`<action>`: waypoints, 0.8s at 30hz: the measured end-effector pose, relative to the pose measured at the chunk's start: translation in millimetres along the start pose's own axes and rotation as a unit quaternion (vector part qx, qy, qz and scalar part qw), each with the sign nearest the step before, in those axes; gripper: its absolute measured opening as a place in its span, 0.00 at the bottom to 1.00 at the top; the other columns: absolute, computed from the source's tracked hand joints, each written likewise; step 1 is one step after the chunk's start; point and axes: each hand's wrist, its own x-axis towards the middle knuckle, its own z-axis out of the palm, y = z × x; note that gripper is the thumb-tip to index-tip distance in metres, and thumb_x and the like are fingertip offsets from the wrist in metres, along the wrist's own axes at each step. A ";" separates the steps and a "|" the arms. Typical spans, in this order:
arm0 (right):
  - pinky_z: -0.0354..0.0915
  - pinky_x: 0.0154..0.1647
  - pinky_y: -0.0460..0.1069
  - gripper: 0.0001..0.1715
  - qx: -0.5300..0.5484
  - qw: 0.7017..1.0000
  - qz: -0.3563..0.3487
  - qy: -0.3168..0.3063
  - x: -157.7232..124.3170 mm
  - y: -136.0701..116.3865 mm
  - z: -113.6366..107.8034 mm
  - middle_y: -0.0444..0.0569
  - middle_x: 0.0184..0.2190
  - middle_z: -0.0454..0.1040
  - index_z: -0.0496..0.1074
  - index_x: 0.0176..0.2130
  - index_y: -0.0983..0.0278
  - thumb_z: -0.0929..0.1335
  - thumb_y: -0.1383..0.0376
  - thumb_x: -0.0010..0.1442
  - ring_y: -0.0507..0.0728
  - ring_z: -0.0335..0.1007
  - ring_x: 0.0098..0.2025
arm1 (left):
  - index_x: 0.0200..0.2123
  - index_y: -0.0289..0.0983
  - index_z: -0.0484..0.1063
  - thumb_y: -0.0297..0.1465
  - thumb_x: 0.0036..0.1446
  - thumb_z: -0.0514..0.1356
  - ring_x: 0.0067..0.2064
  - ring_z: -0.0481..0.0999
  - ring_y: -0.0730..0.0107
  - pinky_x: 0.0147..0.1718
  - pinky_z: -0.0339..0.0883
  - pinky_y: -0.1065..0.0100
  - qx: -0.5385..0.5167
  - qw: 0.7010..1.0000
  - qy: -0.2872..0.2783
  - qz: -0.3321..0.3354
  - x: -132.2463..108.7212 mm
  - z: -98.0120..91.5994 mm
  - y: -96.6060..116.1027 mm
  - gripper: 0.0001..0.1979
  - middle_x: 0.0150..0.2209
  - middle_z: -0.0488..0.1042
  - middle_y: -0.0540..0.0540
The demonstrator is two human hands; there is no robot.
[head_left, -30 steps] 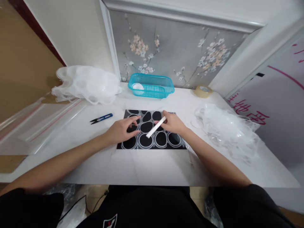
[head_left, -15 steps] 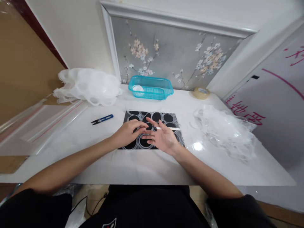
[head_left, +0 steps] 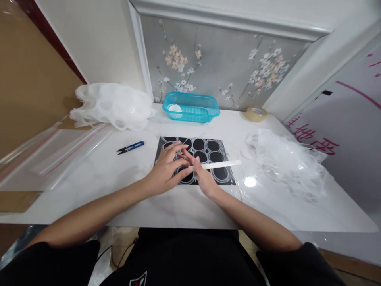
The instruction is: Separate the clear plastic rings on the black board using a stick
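Note:
A narrow white strip (head_left: pixel 223 164) slants over the patterned black sheet (head_left: pixel 199 145), its free end pointing right. My right hand (head_left: pixel 206 180) grips the strip, thumb pressed on top and fingers curled beneath. At the strip's left end, my left hand (head_left: pixel 165 169) pinches it between thumb and index finger, the other fingers arched above. The fingertips of both hands meet and partly hide that end. The sheet lies flat on the table under both hands and carries black ovals outlined in grey and white.
Blue thread snips (head_left: pixel 131 147) lie left of the sheet. Behind stands a turquoise basket (head_left: pixel 208 107) with a white round item (head_left: pixel 174 109). A tape roll (head_left: pixel 255 114) sits back right. White mesh-like bundles lie left (head_left: pixel 116 105) and right (head_left: pixel 285 161). Clear plastic bags (head_left: pixel 68 153) cover the left side.
My right hand has turned from an open palm to a grip on the strip. My left hand has come in to the strip's end. The strip now shows longer and more to the right.

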 end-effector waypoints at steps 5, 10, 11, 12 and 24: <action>0.59 0.59 0.59 0.40 -0.007 0.998 -0.066 0.004 1.5 1.0 -5.6 0.54 0.62 0.59 0.54 0.63 0.56 0.61 0.41 0.59 0.61 0.61 0.60 | 0.34 0.39 0.74 0.36 0.63 0.55 0.66 0.49 0.53 0.62 0.48 0.46 -0.090 0.991 -0.041 -0.088 -3.3 0.2 2.7 0.11 0.64 0.54 0.44; 0.69 0.37 0.52 0.41 0.195 0.977 -0.063 0.064 4.9 -3.5 -19.9 0.51 0.59 0.63 0.50 0.63 0.47 0.60 0.38 0.56 0.53 0.70 0.34 | 0.32 0.38 0.72 0.32 0.62 0.55 0.68 0.42 0.51 0.62 0.45 0.44 0.053 0.992 0.110 -0.041 -5.9 -2.1 -4.5 0.08 0.67 0.46 0.47; 0.68 0.29 0.49 0.42 0.224 0.971 -0.055 0.064 4.1 -4.6 -19.8 0.50 0.58 0.64 0.50 0.63 0.45 0.62 0.38 0.54 0.51 0.68 0.30 | 0.32 0.38 0.72 0.30 0.61 0.57 0.68 0.42 0.51 0.62 0.44 0.44 0.116 0.980 0.159 0.005 -6.7 -2.1 -7.5 0.05 0.67 0.46 0.48; 0.63 0.22 0.46 0.44 0.238 0.969 -0.041 0.052 3.1 -5.5 -18.3 0.49 0.56 0.66 0.50 0.62 0.44 0.65 0.38 0.52 0.49 0.67 0.27 | 0.33 0.39 0.71 0.30 0.59 0.59 0.68 0.41 0.52 0.63 0.43 0.45 0.182 0.961 0.200 0.063 -7.6 -2.1 -11.1 0.02 0.67 0.49 0.48; 0.45 0.16 0.45 0.16 0.026 0.990 0.112 0.078 -4.7 -2.5 -21.7 0.47 0.26 0.74 0.76 0.31 0.65 0.73 0.53 0.50 0.49 0.64 0.22 | 0.41 0.41 0.71 0.42 0.56 0.62 0.51 0.69 0.58 0.51 0.61 0.55 0.269 0.941 0.075 0.192 -24.3 -1.3 -29.4 0.14 0.46 0.75 0.45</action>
